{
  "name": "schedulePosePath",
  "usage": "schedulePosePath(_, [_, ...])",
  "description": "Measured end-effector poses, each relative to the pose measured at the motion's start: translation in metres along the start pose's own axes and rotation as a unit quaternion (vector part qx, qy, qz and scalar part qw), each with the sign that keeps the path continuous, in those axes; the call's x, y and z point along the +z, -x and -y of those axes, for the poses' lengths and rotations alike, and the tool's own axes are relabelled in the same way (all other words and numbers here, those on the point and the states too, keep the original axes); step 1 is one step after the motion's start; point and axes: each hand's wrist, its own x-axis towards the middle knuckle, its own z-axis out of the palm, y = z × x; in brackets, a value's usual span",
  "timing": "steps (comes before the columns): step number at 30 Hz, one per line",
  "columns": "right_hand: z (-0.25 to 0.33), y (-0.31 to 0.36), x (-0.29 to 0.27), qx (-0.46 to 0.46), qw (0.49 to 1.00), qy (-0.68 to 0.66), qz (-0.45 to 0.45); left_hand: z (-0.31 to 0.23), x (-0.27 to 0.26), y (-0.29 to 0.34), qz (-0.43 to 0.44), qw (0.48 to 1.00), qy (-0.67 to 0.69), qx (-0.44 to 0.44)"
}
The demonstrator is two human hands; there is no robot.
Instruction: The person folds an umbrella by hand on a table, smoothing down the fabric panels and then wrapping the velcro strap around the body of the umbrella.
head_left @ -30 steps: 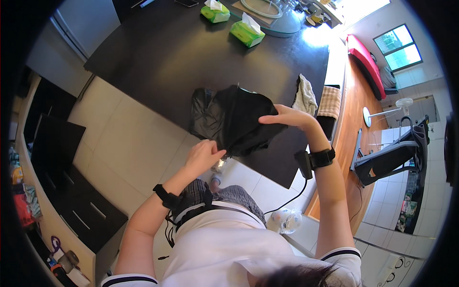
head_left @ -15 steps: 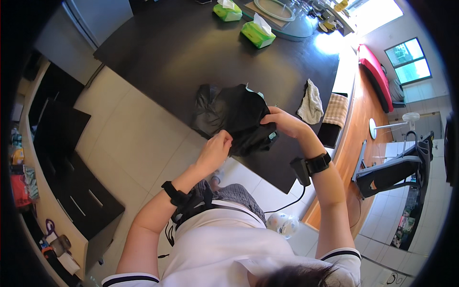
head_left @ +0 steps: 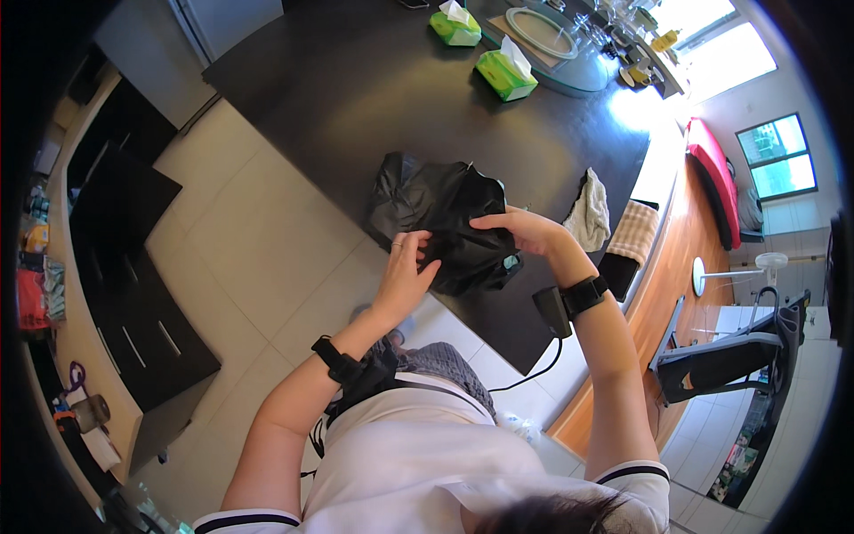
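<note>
In the head view, the crumpled black material (head_left: 449,200) lies in folds on the dark bench (head_left: 356,98), at its near edge, with pale blue-green bits showing along the material's right side. The left hand (head_left: 405,271) is at the near left side of the black material, its fingers loosely parted, the thumb standing away from them and the fingertips against the folds. The right hand (head_left: 534,233) is at the right side of the black material, thumb on top and the other fingers mostly hidden by it, gripping a fold. To the right of the black material, a pale cloth (head_left: 589,218) lies near the right hand, and a checked cloth (head_left: 633,233) farther right. Well beyond the black material stand a nearer green tissue box (head_left: 505,76), a farther green tissue box (head_left: 455,31) and a round glass plate (head_left: 569,82)
</note>
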Motion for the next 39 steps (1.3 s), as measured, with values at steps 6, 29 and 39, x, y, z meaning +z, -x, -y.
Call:
schedulePosePath(6, [-0.002,0.000,-0.010,0.000,0.999,0.034,-0.015,-0.013,0.004,-0.003,-0.015,0.998,-0.058,-0.021])
schedulePosePath(29, [0.034,0.038,-0.004,-0.137,0.990,0.023,-0.009,-0.017,0.001,0.002,0.000,0.934,0.249,-0.255])
schedulePosePath(39, [0.040,0.005,-0.022,-0.209,0.968,0.112,-0.076,-0.016,-0.006,-0.001,-0.037,0.867,0.340,-0.364])
